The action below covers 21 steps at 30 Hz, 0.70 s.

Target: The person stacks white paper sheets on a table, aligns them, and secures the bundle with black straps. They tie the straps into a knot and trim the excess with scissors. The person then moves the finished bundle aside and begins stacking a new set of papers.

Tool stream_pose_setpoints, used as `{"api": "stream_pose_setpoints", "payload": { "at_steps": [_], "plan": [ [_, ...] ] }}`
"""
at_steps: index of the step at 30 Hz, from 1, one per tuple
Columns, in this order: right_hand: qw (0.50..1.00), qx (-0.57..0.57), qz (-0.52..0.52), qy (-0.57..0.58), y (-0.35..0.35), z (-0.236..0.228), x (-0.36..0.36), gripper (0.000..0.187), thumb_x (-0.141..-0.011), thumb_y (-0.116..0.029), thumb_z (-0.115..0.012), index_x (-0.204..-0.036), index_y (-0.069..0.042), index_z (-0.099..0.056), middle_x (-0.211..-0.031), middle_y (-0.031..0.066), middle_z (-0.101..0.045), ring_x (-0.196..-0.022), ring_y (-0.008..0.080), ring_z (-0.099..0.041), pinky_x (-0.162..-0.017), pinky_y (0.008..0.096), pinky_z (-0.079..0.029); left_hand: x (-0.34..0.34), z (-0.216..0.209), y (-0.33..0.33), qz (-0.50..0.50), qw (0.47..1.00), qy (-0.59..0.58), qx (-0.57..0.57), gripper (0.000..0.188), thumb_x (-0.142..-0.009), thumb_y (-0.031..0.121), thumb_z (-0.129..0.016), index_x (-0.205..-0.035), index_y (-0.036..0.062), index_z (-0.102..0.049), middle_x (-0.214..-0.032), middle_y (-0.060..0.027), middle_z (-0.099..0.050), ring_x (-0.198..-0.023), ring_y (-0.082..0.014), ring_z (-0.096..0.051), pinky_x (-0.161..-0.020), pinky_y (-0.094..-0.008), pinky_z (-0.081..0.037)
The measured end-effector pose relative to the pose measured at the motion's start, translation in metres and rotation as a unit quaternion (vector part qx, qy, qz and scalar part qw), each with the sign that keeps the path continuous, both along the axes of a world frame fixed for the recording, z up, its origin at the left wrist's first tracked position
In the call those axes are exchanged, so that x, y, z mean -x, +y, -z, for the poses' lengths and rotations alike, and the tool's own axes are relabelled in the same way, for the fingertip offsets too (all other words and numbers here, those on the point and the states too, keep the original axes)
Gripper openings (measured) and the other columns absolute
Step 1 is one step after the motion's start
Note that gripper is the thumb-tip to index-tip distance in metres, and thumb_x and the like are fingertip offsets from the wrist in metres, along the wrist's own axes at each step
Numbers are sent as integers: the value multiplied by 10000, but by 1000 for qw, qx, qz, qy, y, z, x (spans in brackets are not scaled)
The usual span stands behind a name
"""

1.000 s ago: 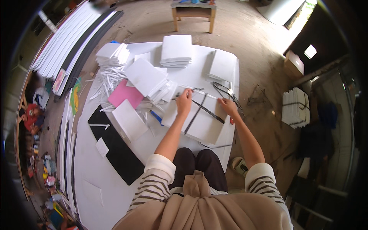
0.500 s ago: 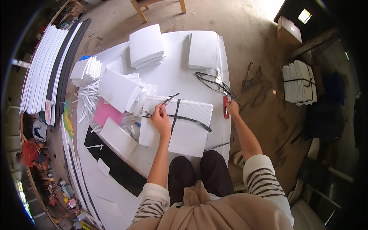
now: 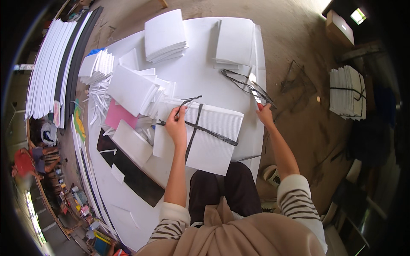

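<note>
The end of a black strap (image 3: 192, 100) is pinched between the fingers of the left hand (image 3: 176, 128), the nearer one, over the far side of a strapped white bundle (image 3: 221, 121), which is set near the right edge of the surface (image 3: 200, 51). A red-handled tool (image 3: 259, 105) is clamped in the fingers of the right hand (image 3: 265, 114) at that edge, right of the strap end, its long axis pointed toward the far edge.

Bundled sheets (image 3: 217, 152), white; strap (image 3: 213, 135), black; tool handle (image 3: 259, 106), red; tabletop (image 3: 200, 77), white; sheet (image 3: 121, 116), pink; sleeves (image 3: 299, 204), white with dark stripes; draped cloth (image 3: 230, 234), tan.
</note>
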State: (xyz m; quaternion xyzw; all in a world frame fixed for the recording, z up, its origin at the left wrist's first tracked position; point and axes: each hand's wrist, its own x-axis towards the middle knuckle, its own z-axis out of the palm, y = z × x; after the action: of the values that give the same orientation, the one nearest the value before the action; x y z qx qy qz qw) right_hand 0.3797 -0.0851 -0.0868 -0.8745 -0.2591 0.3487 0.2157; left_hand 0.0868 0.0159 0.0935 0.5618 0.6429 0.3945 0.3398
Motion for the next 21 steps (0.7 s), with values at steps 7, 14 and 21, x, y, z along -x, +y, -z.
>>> {"api": "stream_pose_setpoints", "payload": {
  "at_steps": [7,14,21],
  "plan": [
    [987,-77,7,142,-72,-103,-7,335,-845,-352,-455,-967,-43,-499,-716,76,-558,-617,208,-541,-556,302,-406,5,-13,1,3,998,8,62,308,-805,344,-541,-786,55,-645,-555,39,-453,-498,-58,-305,-476,-217,-252],
    [921,-250,-268,-132,-3,-257,72,299,-825,-353,-469,-892,-70,-540,-649,138,-583,-626,288,-584,-537,373,-427,13,-2,12,-9,1000,-5,8,359,-820,443,-441,-797,158,-658,-585,8,-550,-575,-113,-478,-620,-283,-347],
    [817,-189,-460,-293,74,-243,125,274,-793,-353,-469,-773,-90,-539,-600,108,-580,-571,294,-581,-518,410,-444,12,-6,15,-2,999,2,35,354,-823,462,-401,-804,221,-660,-664,10,-589,-654,-150,-533,-715,-359,-348]
  ]
}}
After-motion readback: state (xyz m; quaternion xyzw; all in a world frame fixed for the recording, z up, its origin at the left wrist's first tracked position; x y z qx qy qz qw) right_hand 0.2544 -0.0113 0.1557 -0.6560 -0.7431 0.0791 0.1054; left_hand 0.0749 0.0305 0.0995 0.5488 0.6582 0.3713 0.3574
